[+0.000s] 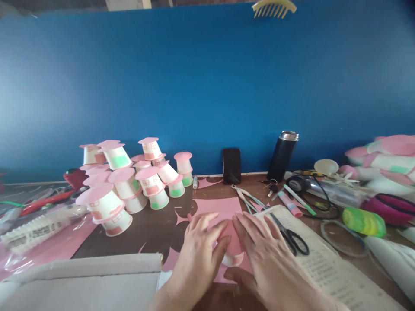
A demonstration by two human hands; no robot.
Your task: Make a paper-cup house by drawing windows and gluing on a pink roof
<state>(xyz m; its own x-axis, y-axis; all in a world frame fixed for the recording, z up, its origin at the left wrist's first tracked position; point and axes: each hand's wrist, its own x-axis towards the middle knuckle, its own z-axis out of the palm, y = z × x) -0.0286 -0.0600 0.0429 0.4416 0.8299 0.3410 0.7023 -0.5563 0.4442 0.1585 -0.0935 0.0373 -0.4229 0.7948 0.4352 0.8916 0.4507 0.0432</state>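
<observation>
Between my two hands is a white paper cup [232, 260] with a pink paper disc [236, 242] on top. My left hand [201, 250] bends its thumb and index finger against the left edge of the disc and cup. Over the disc's right side lies my right hand [266, 250], fingers stretched forward and thumb spread away. Both palms hide much of the cup. A pink sheet [214, 207] with cut-out edges lies beneath. Black-handled scissors [295, 241] rest on printed paper [327, 263], right of my right hand.
Stacked paper cups [106, 203] with pink tops stand at left, behind a grey-white box [81, 280]. A phone [231, 166] and dark bottle [282, 157] lean on the blue wall. Compasses [249, 198], a glue stick [290, 204] and a green-yellow roll [363, 222] lie at right.
</observation>
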